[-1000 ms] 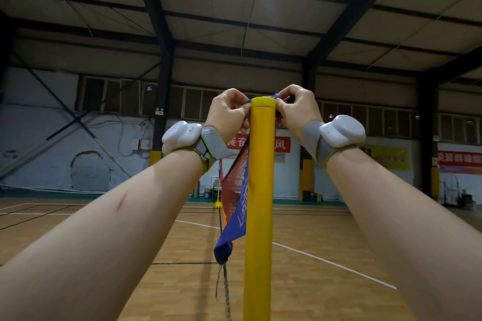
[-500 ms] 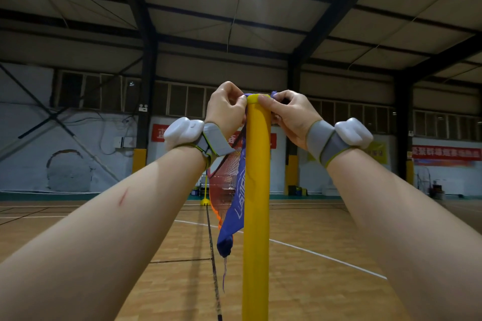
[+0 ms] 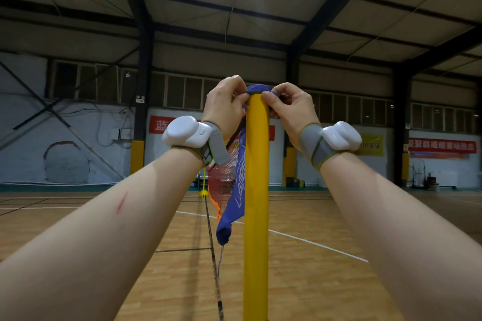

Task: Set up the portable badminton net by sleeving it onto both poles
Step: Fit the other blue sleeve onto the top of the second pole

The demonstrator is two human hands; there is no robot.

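Observation:
A yellow pole (image 3: 256,203) stands upright right in front of me. The net's blue sleeve (image 3: 236,200) hangs down its left side, with red mesh (image 3: 223,185) behind it. The sleeve's open end (image 3: 257,88) now caps the pole's top. My left hand (image 3: 228,107) pinches the blue fabric at the top's left side. On the right side my right hand (image 3: 285,109) pinches the same fabric edge. A second yellow pole base (image 3: 204,191) stands far off across the court, where the net runs.
Wooden court floor (image 3: 156,255) with white and black lines spreads all around. Yellow-padded columns (image 3: 137,156) and red banners (image 3: 440,147) line the far wall. Carts and bins (image 3: 427,180) sit at the far right.
The blue sleeve opening has come up over the pole's tip, which was bare yellow a second ago. Both hands shifted slightly on the fabric; the view tilted a little.

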